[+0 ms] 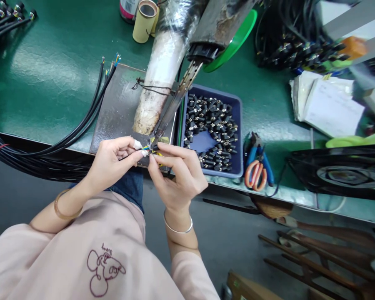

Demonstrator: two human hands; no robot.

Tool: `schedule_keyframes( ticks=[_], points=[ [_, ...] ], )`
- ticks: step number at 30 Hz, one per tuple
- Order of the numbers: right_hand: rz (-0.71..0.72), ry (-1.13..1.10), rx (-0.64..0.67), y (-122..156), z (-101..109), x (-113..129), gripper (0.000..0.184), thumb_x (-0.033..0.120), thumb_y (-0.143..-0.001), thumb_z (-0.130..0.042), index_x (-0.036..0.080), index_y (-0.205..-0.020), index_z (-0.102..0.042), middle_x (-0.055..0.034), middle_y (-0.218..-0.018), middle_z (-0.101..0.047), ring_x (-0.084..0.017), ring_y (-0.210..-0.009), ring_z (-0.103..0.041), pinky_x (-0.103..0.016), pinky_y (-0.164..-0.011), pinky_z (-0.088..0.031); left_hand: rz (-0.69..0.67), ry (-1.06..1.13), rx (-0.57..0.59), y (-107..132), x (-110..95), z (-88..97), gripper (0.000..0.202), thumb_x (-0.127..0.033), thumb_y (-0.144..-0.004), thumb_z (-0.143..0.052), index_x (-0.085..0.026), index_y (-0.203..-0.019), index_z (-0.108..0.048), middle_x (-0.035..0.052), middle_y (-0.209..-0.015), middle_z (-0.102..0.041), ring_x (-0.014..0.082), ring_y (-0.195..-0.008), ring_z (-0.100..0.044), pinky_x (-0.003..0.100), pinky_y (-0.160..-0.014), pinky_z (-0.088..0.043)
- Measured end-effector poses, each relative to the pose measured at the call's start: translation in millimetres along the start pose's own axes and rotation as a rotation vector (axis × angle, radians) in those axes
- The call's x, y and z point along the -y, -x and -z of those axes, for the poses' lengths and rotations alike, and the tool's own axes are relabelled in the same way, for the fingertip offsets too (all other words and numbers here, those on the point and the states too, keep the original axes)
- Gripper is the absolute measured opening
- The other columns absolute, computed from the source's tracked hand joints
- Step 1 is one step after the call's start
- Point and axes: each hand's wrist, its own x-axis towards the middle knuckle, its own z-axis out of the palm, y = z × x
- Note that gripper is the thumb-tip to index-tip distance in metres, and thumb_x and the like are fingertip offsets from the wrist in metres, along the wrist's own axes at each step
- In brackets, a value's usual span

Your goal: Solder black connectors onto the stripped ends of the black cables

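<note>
Your left fingers [125, 143] pinch the coloured wires [146, 148], which point rightward to your right fingers [172, 150], narrowed on a small dark part [154, 147].

"Where are the wires [146, 148]?"
"Pinched in the left hand's [112, 162] fingertips: thin, blue and yellow, ends toward the right hand [181, 175]."
"And the plug [155, 147]?"
"Small, dark, in the right hand's fingertips, beside the wires; whether they touch is unclear."
</note>
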Motion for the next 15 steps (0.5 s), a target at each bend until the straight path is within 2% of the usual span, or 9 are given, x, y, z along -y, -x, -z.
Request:
schedule_keyframes(
  ticks=[4, 9, 12, 15],
  points=[
    [0.018, 0.009, 0.046, 2.1, 1.4, -1.9, 0.017, 0.010, -0.084, -0.071, 0.024, -0.084, -0.063, -0.0025, -0.096, -0.077, -0.015, -0.084, -0.075, -0.027, -0.073, -0.063, 0.074, 0.017, 0.061, -0.3, -1.4, 1.7, 0.023, -0.031, -0.077, -0.078, -0.015, -0.074, -0.062, -0.0020, -0.058, -0.061, 0.0072, -0.049, -0.055, 0.016, -0.047, -0.045],
    [0.012, -0.002, 0.011, 1.1, 1.4, -2.1, 0.017, 0.010, -0.085, -0.070, 0.025, -0.084, -0.062, -0.0021, -0.093, -0.077, -0.016, -0.082, -0.075, -0.029, -0.072, -0.064, 0.085, 0.045, 0.065, 0.2, -0.1, 2.1, 0.018, -0.029, -0.078, -0.074, -0.014, -0.077, -0.064, -0.0002, -0.063, -0.063, 0.0085, -0.054, -0.059, 0.018, -0.054, -0.050],
    [-0.038, -0.049, -0.013, 3.8, 2.5, -3.4, 0.015, 0.011, -0.087, -0.069, 0.025, -0.090, -0.063, -0.0016, -0.092, -0.077, -0.017, -0.084, -0.076, -0.031, -0.073, -0.064, 0.078, 0.054, 0.104, 0.9, -0.2, 3.1, 0.017, -0.029, -0.078, -0.073, -0.014, -0.075, -0.065, -0.0006, -0.060, -0.061, 0.0083, -0.054, -0.056, 0.018, -0.053, -0.047],
    [-0.127, -0.122, -0.128, 11.6, 5.6, -6.9, 0.016, 0.013, -0.091, -0.065, 0.025, -0.102, -0.066, 0.0010, -0.085, -0.076, -0.015, -0.071, -0.075, -0.026, -0.058, -0.059, 0.043, 0.036, 0.122, 2.5, -1.1, 3.5, 0.017, -0.028, -0.080, -0.070, -0.014, -0.072, -0.066, -0.0012, -0.060, -0.059, 0.0072, -0.054, -0.051, 0.018, -0.051, -0.042]
  ],
)
